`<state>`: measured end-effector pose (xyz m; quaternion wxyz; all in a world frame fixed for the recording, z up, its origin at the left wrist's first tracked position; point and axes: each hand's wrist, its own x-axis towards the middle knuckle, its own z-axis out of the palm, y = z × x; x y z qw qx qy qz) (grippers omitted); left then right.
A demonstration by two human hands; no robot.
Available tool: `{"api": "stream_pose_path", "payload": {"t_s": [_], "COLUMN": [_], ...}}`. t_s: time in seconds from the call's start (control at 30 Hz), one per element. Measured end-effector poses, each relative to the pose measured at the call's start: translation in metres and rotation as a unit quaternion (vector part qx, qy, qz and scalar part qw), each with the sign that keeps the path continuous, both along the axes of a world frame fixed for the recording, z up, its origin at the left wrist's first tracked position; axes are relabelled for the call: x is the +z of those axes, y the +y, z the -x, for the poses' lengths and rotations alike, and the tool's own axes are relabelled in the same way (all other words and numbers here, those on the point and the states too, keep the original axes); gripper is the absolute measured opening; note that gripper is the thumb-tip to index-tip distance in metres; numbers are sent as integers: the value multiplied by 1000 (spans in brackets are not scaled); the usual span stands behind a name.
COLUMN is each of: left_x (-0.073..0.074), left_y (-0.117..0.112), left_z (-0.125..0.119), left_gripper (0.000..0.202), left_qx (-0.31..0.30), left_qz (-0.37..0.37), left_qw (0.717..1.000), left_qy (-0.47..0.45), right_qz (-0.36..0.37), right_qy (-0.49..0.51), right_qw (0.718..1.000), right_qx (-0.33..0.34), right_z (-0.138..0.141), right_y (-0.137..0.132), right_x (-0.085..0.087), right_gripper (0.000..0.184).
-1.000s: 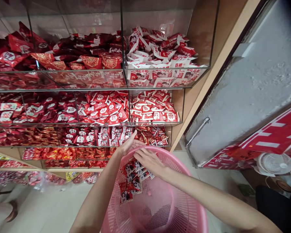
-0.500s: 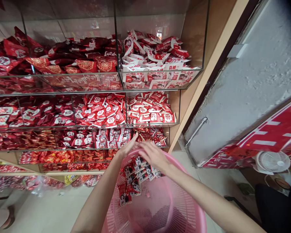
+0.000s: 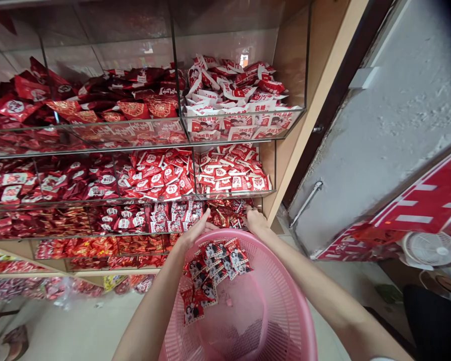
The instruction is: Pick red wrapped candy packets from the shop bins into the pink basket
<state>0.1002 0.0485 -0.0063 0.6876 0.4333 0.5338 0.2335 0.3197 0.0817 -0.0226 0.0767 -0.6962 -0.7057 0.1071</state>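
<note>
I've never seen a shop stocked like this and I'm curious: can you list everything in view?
Shelf bins: several tiers, clear, left and centre, in a wooden rack.
Bin packets: too many to count, red and white, filling the bins.
Basket: one, pink, bottom centre, against the shelves.
Basket packets: a small pile, red, on its far inner wall.
Fan: one, white, low right.
Board: one, red, against the grey wall.
Left hand: fingers extended, at the basket's far rim.
Right hand: fingers among packets in the lower right bin.
</note>
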Motion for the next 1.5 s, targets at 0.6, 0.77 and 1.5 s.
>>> {"api": "stream_pose_path", "payload": {"t_s": [0.6, 0.77, 1.5], "left_x": [-8, -11, 8], "left_y": [-2, -4, -13], "left_z": [-3, 0, -4], "left_gripper": [83, 84, 65], "left_qx": [-18, -12, -95], "left_qz": [-42, -41, -171], "left_qw": [999, 999, 953], "left_qy": [14, 10, 233], "right_qz": [0, 216, 220], "right_qy": [484, 641, 637], "right_qw": [835, 719, 721], "right_qx": [261, 158, 162], "right_z": [-37, -31, -34], "right_y": [-80, -100, -119], "right_x": [28, 23, -18], "right_gripper": [41, 49, 59]}}
